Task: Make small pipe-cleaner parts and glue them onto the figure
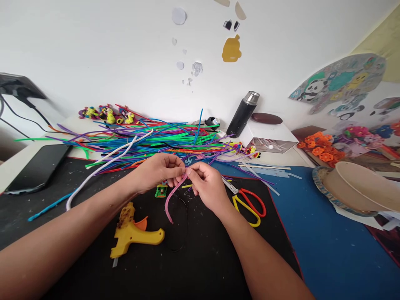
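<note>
Left hand point(161, 171) and right hand point(208, 185) are pinching pink pipe cleaner point(168, 199) end, fingertips closed; remainder is hanging toward 7 o'clock, seemingly unworked.

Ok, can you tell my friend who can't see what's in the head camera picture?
A left hand and a right hand pinch a curved pink craft stem above a black mat. A yellow glue gun lies nearer the viewer, with red-and-yellow-handled scissors to the right and a heap of colourful stems behind.
</note>
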Action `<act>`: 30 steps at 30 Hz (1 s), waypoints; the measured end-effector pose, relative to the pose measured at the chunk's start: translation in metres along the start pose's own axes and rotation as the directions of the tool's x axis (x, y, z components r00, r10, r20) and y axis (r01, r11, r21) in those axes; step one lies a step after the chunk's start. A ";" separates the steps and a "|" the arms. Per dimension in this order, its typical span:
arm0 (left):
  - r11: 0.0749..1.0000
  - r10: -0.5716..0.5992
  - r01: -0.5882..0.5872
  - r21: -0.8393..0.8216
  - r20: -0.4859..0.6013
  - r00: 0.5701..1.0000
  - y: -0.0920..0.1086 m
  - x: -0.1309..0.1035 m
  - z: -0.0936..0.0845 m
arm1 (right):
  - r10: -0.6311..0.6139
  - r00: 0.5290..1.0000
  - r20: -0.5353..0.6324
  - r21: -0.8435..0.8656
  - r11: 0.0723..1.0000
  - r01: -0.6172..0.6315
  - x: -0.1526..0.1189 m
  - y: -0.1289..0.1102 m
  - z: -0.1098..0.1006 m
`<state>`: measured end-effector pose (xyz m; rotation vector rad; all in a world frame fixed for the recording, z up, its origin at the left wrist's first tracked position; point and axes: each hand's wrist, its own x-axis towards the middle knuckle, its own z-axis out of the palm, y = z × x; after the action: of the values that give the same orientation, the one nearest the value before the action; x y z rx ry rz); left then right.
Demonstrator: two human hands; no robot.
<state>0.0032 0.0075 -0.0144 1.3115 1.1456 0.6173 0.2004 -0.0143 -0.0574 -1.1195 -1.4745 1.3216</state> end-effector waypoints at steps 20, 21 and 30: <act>0.987 0.113 -0.115 -0.111 -0.023 0.993 -0.001 0.001 -0.005 | 0.112 0.991 0.072 0.231 0.965 -0.126 0.002 -0.001 -0.001; 0.987 0.114 -0.115 -0.112 -0.022 0.993 -0.001 0.001 -0.005 | 0.111 0.992 0.067 0.244 0.962 -0.125 0.003 -0.001 -0.001; 0.993 0.090 -0.090 -0.080 -0.008 0.996 -0.001 0.001 -0.006 | 0.106 0.992 0.071 0.215 0.969 -0.119 0.001 -0.002 0.001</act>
<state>-0.0021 0.0106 -0.0148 1.2989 1.0594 0.7252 0.1991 -0.0141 -0.0553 -1.0401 -1.2851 1.5671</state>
